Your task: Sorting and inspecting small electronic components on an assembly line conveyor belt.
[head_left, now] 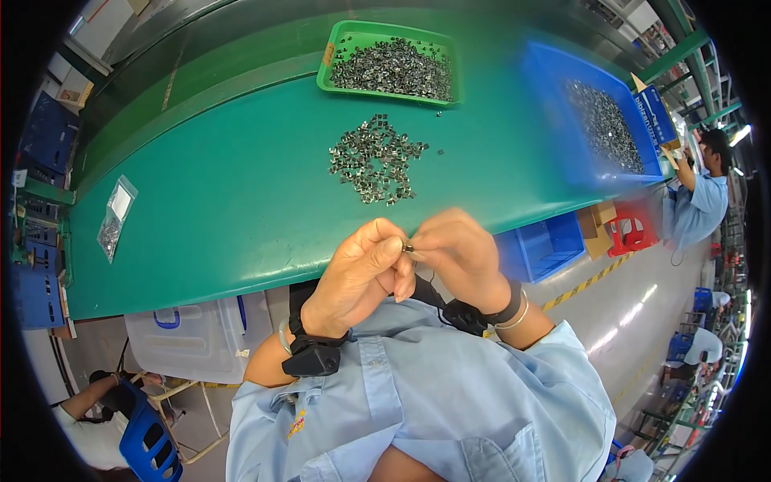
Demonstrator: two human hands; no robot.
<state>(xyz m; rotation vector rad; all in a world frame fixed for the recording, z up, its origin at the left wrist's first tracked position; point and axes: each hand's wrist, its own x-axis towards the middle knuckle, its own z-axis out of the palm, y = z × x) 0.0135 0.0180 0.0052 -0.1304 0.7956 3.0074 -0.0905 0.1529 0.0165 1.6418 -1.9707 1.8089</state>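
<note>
Just past the near edge of the green table [241, 241], my two hands meet at the fingertips. Between them is a small dark metal part [408, 248], mostly covered by the fingers. My left hand [365, 269] pinches it between thumb and forefinger, the other fingers curled in. From the opposite side my right hand [459, 253], slightly blurred, grips the same part. Beyond my hands lies a loose pile of small shiny metal parts [373, 159]. Farther back, a green tray [324, 74] holds many similar parts.
A blue bin [554, 120] of small metal parts stands at the right. On the left lies a clear plastic bag [118, 218] of parts. Another blue bin [550, 249] and a red stool [630, 229] are below the right edge. A co-worker [700, 193] is at far right.
</note>
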